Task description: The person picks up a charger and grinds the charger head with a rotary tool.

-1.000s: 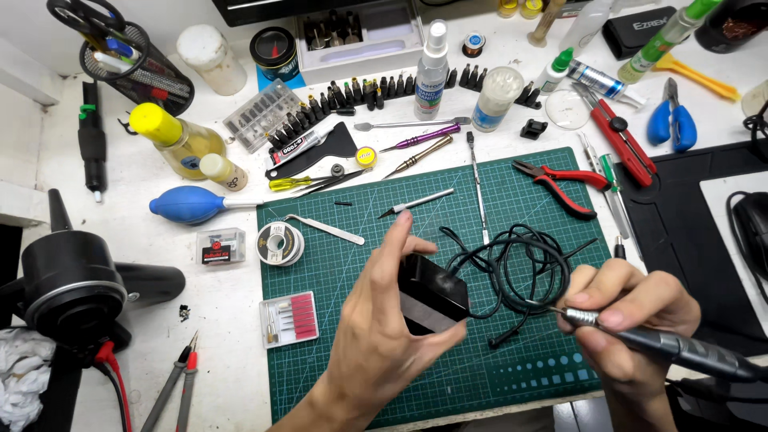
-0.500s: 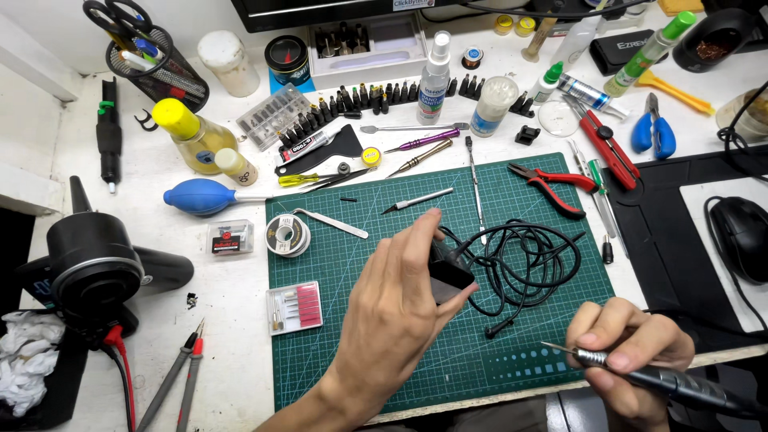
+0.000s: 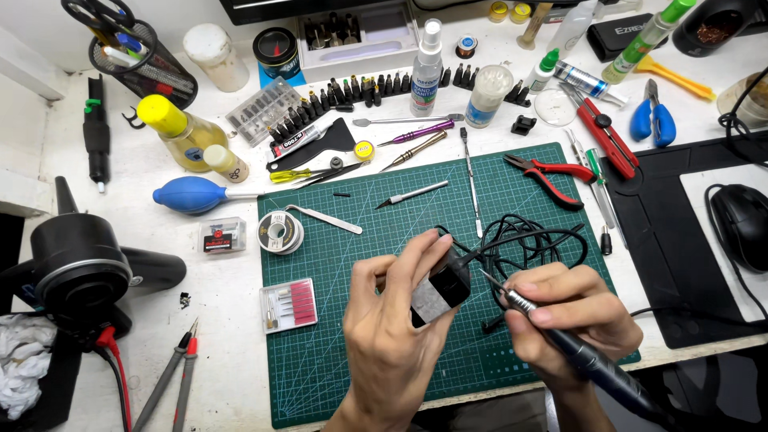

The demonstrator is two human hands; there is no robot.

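Black power adapter, a small boxy block, sits above the middle of the green cutting mat, gripped in the left hand: thumb on its left side, fingers wrapped over the top and far edge. Its black cable runs from the far right corner into a loose tangle lying on the mat just right of the block. The right hand is closed like a pen grip around a dark rotary tool, whose thin metal tip points left and far, ending just beside the adapter's right side; whether it touches cannot be told.

Left of the hands on the mat lies a clear case of pink-shanked bits, and farther away a solder spool with metal tweezers beside it. Red-handled pliers rest at the far right of the mat. Off the mat, a blue dust blower lies to the far left, a black computer mouse well to the right.
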